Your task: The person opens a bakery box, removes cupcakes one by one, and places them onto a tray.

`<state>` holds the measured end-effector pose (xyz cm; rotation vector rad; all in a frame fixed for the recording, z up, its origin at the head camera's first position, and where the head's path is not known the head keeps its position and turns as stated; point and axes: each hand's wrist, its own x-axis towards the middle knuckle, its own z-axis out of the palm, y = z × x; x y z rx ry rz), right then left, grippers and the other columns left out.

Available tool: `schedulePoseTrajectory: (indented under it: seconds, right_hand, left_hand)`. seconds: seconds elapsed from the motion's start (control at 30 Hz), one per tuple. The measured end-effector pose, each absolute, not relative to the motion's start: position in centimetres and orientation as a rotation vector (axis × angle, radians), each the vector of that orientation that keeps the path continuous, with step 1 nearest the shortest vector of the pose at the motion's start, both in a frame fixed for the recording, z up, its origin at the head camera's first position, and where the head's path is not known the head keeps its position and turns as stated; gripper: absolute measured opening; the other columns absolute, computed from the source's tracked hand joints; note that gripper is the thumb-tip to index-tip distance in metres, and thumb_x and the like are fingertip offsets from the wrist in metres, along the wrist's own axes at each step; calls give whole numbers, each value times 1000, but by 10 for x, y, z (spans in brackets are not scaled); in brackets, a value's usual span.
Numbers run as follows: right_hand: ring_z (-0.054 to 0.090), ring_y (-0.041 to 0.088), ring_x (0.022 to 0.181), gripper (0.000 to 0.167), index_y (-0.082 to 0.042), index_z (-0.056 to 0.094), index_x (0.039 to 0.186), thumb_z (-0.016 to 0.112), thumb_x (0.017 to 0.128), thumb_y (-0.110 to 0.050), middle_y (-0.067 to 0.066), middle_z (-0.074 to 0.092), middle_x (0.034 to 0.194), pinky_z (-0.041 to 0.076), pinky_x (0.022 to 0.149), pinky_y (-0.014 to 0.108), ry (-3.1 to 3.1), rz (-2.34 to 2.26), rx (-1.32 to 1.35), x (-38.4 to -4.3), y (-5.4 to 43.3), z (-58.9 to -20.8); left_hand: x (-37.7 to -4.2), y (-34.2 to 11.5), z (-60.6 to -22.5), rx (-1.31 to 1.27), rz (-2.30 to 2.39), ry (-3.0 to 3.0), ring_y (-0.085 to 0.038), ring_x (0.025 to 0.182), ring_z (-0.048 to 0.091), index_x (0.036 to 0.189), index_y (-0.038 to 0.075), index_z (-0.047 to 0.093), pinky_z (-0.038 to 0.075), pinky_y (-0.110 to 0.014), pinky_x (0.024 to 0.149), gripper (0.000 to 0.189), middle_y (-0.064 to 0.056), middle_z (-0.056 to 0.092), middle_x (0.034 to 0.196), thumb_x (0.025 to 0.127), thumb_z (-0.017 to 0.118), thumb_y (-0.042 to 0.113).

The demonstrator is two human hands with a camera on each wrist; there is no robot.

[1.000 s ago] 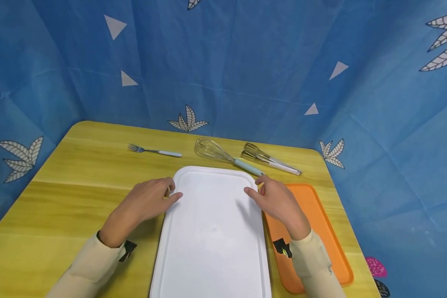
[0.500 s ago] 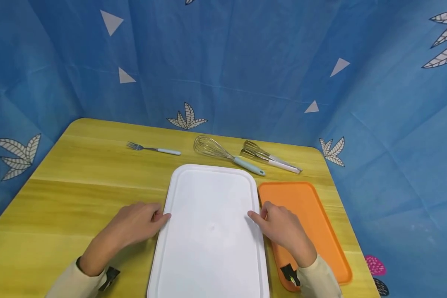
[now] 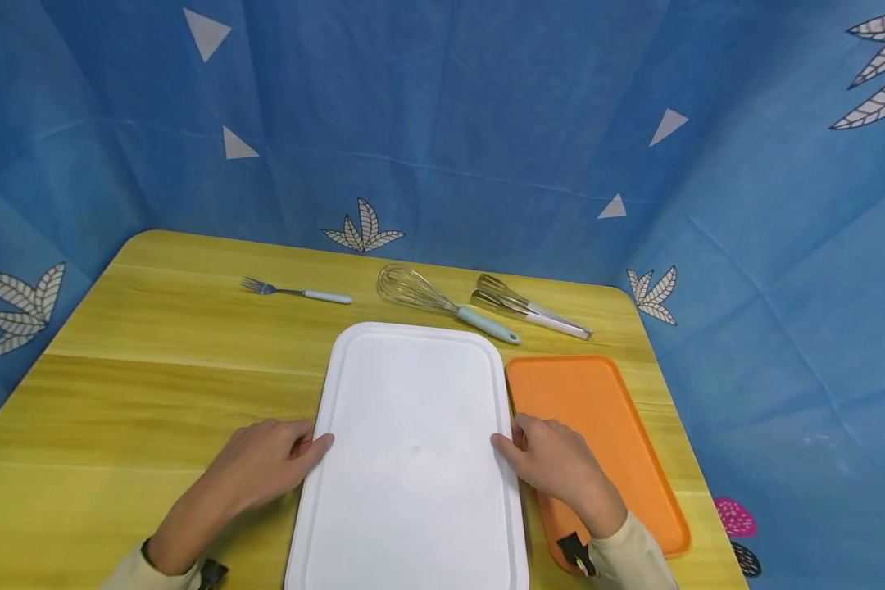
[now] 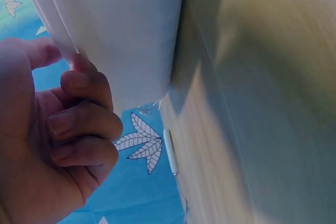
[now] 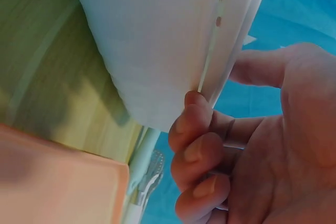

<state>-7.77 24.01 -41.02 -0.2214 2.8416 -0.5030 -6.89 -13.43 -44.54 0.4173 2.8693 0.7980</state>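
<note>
A white rectangular box [image 5: 142,40] stands on the table with its white lid [image 3: 413,393] on top. My left hand [image 3: 265,463] pinches the lid's left edge, thumb above and curled index finger under the rim. At the opposite edge my right hand [image 3: 560,459] pinches the lid in the same way. In the right wrist view a thin slit shows between lid and box, with small brownish specks of something inside. Most of the box's contents are hidden under the lid.
An orange tray [image 3: 627,442] lies right of the box, partly beneath my right arm. Behind the box are a whisk [image 3: 490,324], metal tongs [image 3: 553,321] and a fork [image 3: 324,296]. A blue patterned cloth [image 3: 428,123] hangs behind the wooden table [image 3: 155,360].
Both hands have come back toward me along the lid's sides, from near its far corners to about mid-length. They now pinch its edges. The tools and tray stay put.
</note>
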Motion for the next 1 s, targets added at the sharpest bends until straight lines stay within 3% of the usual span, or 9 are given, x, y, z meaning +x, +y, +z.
schedulePoseTrajectory:
  seconds: [0.17,0.47,1.0]
  right_hand:
    - [40,15,47,40,-16,49,66,61,97,-38,-4,37,54,31,50,30,2836,-569,-178,-78,241,-412]
    - [36,12,46,39,-14,49,65,65,96,-32,-5,33,53,30,49,27,2778,-736,-127,-74,243,-413]
    - [25,10,47,46,-15,39,60,61,97,-30,-5,26,52,24,50,26,2824,-679,-328,-93,207,-392]
  left_hand:
    - [-68,-133,-445,392,816,2851,-5,48,31,62,21,42,28,-25,49,49,11,34,54,99,54,52]
    - [-73,-128,-444,410,989,2745,-5,49,30,61,17,41,31,-24,51,45,9,31,53,99,60,30]
    - [-70,-162,-433,357,997,2839,-5,50,25,65,16,37,28,-24,50,43,8,28,56,102,56,28]
